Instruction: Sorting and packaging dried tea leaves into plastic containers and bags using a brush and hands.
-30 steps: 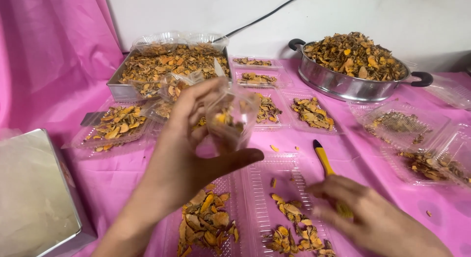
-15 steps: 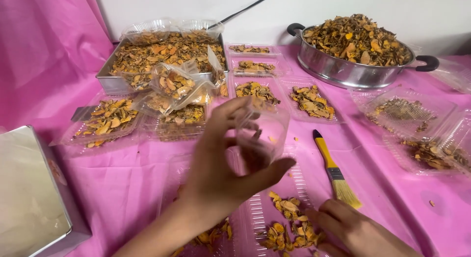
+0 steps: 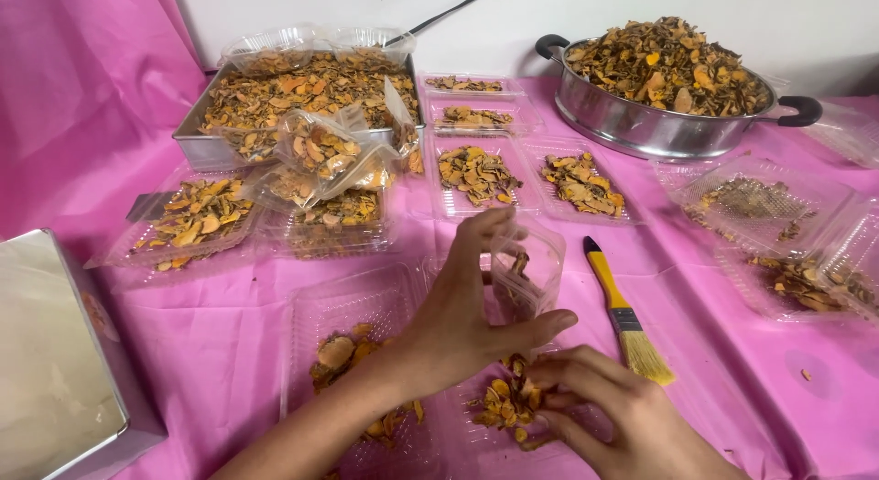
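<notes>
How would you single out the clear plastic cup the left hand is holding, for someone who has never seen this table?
Start at the steel pan heaped with dried slices at the back right, then come forward past the yellow-handled brush on the pink cloth. Just left of the brush, the left hand grips a small clear cup, tilted. Unlike the flat trays around it, it is deep, lifted, and nearly empty.

Orange-and-brown dried slices (image 3: 509, 402) fill clear ribbed plastic trays (image 3: 357, 306) on a bright pink bench cloth (image 3: 229, 343); a yellow-handled brush (image 3: 609, 288) with pale bristles lies beside a silver steel pan (image 3: 641, 127) with black handles.
</notes>
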